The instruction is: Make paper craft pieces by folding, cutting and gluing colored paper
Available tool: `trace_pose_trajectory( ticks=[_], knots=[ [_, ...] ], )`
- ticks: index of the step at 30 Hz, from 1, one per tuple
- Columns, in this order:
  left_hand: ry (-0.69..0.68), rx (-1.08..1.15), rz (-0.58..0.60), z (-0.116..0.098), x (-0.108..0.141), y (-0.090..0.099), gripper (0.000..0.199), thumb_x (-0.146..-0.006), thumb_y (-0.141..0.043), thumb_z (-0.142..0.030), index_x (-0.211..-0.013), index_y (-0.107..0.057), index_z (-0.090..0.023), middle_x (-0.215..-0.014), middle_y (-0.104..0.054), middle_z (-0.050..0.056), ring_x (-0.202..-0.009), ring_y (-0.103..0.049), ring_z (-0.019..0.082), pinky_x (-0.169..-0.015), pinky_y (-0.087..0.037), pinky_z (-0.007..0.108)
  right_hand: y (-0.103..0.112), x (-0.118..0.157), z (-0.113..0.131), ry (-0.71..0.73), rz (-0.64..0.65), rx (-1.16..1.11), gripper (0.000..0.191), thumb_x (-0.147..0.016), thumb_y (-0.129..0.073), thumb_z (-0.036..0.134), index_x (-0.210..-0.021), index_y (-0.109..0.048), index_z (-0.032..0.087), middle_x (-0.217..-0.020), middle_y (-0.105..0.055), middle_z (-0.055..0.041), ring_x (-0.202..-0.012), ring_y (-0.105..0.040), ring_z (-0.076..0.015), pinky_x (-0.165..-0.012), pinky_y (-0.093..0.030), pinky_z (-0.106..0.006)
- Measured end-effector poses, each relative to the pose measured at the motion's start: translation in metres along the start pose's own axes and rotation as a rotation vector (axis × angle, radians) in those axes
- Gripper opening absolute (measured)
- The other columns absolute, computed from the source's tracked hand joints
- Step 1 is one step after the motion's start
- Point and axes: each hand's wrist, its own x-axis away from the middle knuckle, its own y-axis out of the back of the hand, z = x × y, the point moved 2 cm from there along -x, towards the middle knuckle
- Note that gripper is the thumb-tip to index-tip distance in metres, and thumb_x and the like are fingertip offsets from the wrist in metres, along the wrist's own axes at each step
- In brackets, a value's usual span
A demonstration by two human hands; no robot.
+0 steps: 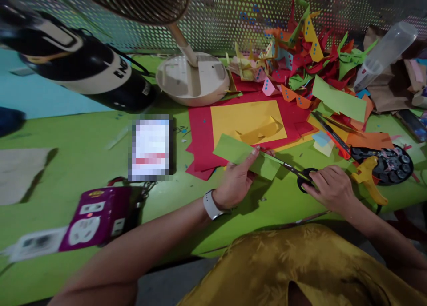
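Note:
My left hand (236,181) pinches a strip of light green paper (230,151) above the green table, with the thumb on top. A pair of black-handled scissors (292,169) is in my right hand (333,188), the fingers in its loops. The scissor blades reach left along the paper, close to my left thumb. Whether the blades are parted I cannot tell. Beneath and behind the strip lie red sheets (200,139) and a yellow sheet (230,119), with a folded yellow piece (263,130) on top.
Behind stands a lamp base (210,81) beside a heap of cut and folded coloured paper (290,61). A black bottle (90,70), a blurred-out phone (150,148) and a purple pouch (96,215) are leftward. A cutter (333,134), yellow glue gun (368,177) and black tray (393,163) are right.

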Motion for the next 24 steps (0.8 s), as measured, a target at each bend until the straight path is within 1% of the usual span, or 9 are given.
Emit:
trace_pose_trajectory(
  ticks=[4, 8, 11, 16, 20, 24],
  knots=[
    [-0.012, -0.022, 0.033, 0.0007, -0.0003, 0.0, 0.03, -0.062, -0.089, -0.038, -0.084, -0.076, -0.021, -0.087, -0.079, 0.003, -0.084, -0.076, 0.022, -0.074, -0.063, 0.029, 0.0003, -0.0034, 0.0002, 0.012, -0.009, 0.006, 0.021, -0.095, -0.059, 0.032, -0.081, -0.063, 0.018, -0.065, -0.064, -0.0027, -0.061, -0.054, -0.0168, -0.066, -0.036, -0.034],
    [-0.021, 0.0, -0.005, 0.0017, -0.0013, 0.001, 0.03, -0.059, -0.092, -0.035, -0.081, -0.076, -0.021, -0.082, -0.079, 0.001, -0.078, -0.076, 0.018, -0.071, -0.062, 0.025, 0.0003, -0.0052, 0.0007, 0.011, -0.014, 0.019, 0.022, -0.096, -0.058, 0.033, -0.081, -0.062, 0.017, -0.066, -0.066, -0.003, -0.061, -0.055, -0.0165, -0.067, -0.037, -0.033],
    [-0.027, -0.003, -0.006, 0.0019, -0.0012, -0.0002, 0.031, -0.06, -0.091, -0.035, -0.081, -0.076, -0.021, -0.083, -0.079, 0.002, -0.077, -0.076, 0.019, -0.068, -0.062, 0.027, -0.0002, -0.0056, 0.0011, 0.001, -0.01, 0.03, 0.024, -0.097, -0.057, 0.033, -0.08, -0.063, 0.017, -0.066, -0.066, -0.003, -0.061, -0.055, -0.0163, -0.067, -0.037, -0.033],
    [-0.03, 0.017, 0.011, 0.0017, 0.0, -0.002, 0.035, -0.057, -0.092, -0.036, -0.083, -0.074, -0.021, -0.088, -0.079, 0.001, -0.081, -0.076, 0.022, -0.074, -0.062, 0.031, -0.0002, -0.0054, 0.0013, -0.003, -0.008, 0.037, 0.024, -0.096, -0.057, 0.033, -0.079, -0.062, 0.018, -0.066, -0.065, -0.0026, -0.063, -0.055, -0.0165, -0.069, -0.036, -0.033],
    [-0.039, -0.002, 0.038, 0.0021, -0.0004, -0.0011, 0.035, -0.061, -0.09, -0.038, -0.085, -0.075, -0.019, -0.087, -0.079, 0.003, -0.086, -0.075, 0.023, -0.076, -0.061, 0.032, -0.0005, -0.0041, 0.0005, -0.009, -0.005, 0.001, 0.023, -0.095, -0.058, 0.033, -0.08, -0.063, 0.017, -0.067, -0.064, -0.0029, -0.064, -0.054, -0.0165, -0.069, -0.035, -0.033],
    [-0.023, -0.013, 0.038, 0.0037, -0.0011, 0.0011, 0.036, -0.061, -0.09, -0.04, -0.085, -0.075, -0.018, -0.091, -0.08, 0.003, -0.088, -0.075, 0.022, -0.08, -0.061, 0.031, -0.0018, -0.004, 0.0003, -0.016, -0.009, -0.021, 0.024, -0.095, -0.059, 0.034, -0.08, -0.064, 0.016, -0.066, -0.063, -0.0033, -0.065, -0.054, -0.0172, -0.069, -0.035, -0.033]
  ],
)
